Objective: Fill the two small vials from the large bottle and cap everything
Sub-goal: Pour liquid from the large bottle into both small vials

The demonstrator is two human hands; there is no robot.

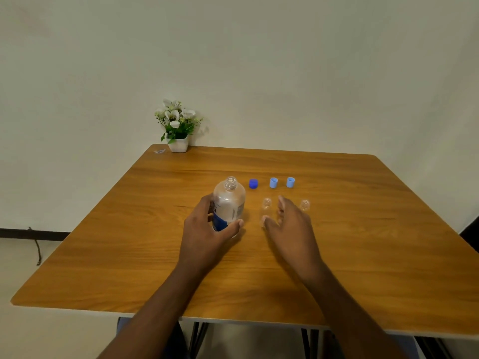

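Note:
The large clear bottle (229,203) with a blue label stands uncapped and upright near the middle of the table, and my left hand (207,229) is wrapped around its lower half. Two small clear vials stand open to its right: the left vial (266,206) and the right vial (304,204). My right hand (287,224) hovers between them with fingers spread, its thumb tip by the left vial's base; whether it touches is unclear. Behind them lie a dark blue cap (253,183) and two light blue caps (273,182) (290,182).
A white pot of white flowers (177,130) stands at the far left corner of the wooden table (363,255), with a small scrap (159,151) beside it. A pale wall rises behind the table.

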